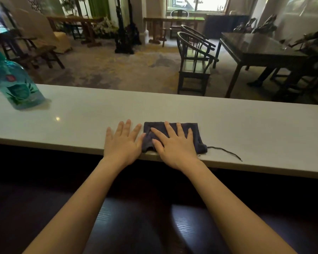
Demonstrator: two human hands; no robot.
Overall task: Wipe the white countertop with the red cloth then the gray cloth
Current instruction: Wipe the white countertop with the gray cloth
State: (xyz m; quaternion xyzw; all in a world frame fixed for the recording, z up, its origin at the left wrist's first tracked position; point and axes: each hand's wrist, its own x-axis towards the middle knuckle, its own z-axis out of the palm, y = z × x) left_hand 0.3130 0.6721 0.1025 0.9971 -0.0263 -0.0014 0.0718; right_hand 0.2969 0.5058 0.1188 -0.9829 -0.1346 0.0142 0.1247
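A folded dark gray cloth (196, 133) lies flat on the white countertop (246, 129), close to its near edge. My right hand (173, 143) rests flat on the cloth, fingers spread, pressing it down. My left hand (123, 142) lies flat and open on the bare countertop just left of the cloth, its thumb touching the cloth's left edge. A loose dark thread (226, 152) trails from the cloth's right corner toward the counter edge. No red cloth is in view.
A teal transparent bottle (17, 85) stands on the countertop at the far left. Beyond the counter are dark wooden chairs (193, 61) and a dark table (259, 46). Below the near edge is a dark surface.
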